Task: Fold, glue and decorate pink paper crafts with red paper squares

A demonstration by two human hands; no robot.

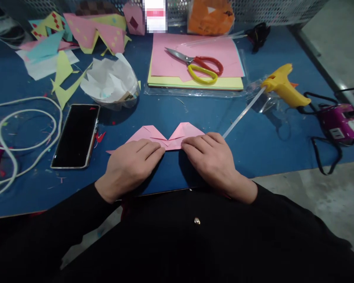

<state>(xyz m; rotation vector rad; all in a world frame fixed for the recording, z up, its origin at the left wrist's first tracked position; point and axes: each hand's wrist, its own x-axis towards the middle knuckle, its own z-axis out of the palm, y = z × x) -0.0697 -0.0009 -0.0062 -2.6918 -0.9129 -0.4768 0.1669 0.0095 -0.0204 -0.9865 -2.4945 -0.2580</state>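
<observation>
A folded piece of pink paper lies on the blue table in front of me, with two peaks and a dip between them. My left hand is closed along its left lower edge, thumb and fingers pressed together on the paper. Along the right part, my right hand grips the same edge with its fingers bent over it. Both hands partly hide the paper. Just beyond my right hand is a clear glue stick that sticks out of a yellow glue gun.
Red-and-yellow scissors lie on stacked coloured paper. A bowl of paper scraps, a phone and a white cable are to the left. Cut paper shapes lie at the back left. A purple power box stands at right.
</observation>
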